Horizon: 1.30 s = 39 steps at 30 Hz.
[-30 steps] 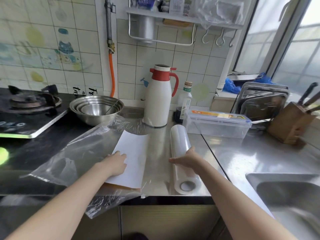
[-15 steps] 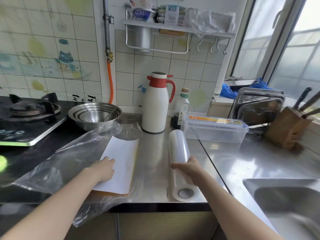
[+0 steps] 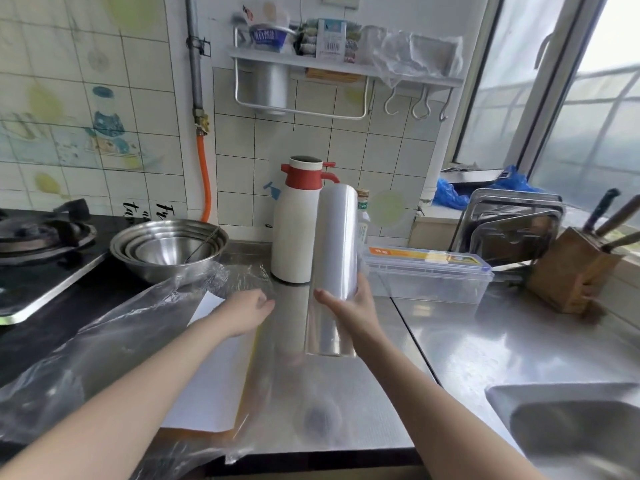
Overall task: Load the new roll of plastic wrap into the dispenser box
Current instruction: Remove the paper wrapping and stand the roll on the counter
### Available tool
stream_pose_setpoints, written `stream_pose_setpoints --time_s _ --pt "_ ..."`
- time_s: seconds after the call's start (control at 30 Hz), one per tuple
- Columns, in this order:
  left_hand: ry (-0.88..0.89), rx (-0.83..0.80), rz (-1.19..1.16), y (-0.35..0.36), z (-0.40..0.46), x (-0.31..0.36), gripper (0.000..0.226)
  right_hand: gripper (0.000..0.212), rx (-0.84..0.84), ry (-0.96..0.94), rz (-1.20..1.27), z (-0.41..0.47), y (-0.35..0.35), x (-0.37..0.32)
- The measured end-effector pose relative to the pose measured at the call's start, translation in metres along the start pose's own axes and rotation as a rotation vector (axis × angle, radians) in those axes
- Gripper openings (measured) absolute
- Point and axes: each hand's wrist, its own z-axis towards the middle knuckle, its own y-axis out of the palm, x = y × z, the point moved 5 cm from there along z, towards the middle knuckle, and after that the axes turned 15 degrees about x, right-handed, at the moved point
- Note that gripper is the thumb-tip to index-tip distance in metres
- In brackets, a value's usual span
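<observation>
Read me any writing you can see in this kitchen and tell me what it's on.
"Fr", "ta", partly hidden black script: wall tiles behind the bowls.
Dispenser box orange label: too blurred.
Tub on the shelf: blurred characters.
Packet with barcode: too small.
Bottle label: unreadable.

The counter [image 3: 485, 348] is brushed steel with a dull sheen, as is the sink [image 3: 571, 427] at the near right. The stacked mixing bowls [image 3: 169, 249] are polished metal. The roll of plastic wrap [image 3: 334, 268] is glossy clear film. The dispenser box [image 3: 429, 278] is smooth transparent plastic. The knife block [image 3: 571, 275] is wood. The sheet [image 3: 211, 368] at the near left looks like matt white paper, lying with a crinkled clear plastic bag [image 3: 86, 351].
</observation>
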Motion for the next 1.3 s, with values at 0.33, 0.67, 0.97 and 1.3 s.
stream_pose_setpoints --time_s 0.33,0.67,0.97,1.3 --pt "-0.166 0.079 -1.048 -0.024 0.059 0.069 0.091 0.093 -0.028 -0.271 -0.044 0.017 0.037 0.003" --pt "-0.073 0.330 -0.931 -0.008 0.095 0.070 0.080 0.078 -0.250 -0.386 -0.476 0.074 0.053 -0.026" --pt "-0.091 0.309 -0.938 0.028 0.100 0.075 0.082 0.051 -0.151 -0.113 -0.383 0.107 -0.008 -0.011" --pt "-0.072 0.275 -0.670 0.029 0.089 0.081 0.089 0.038 -0.129 0.004 -0.327 0.108 -0.059 -0.009"
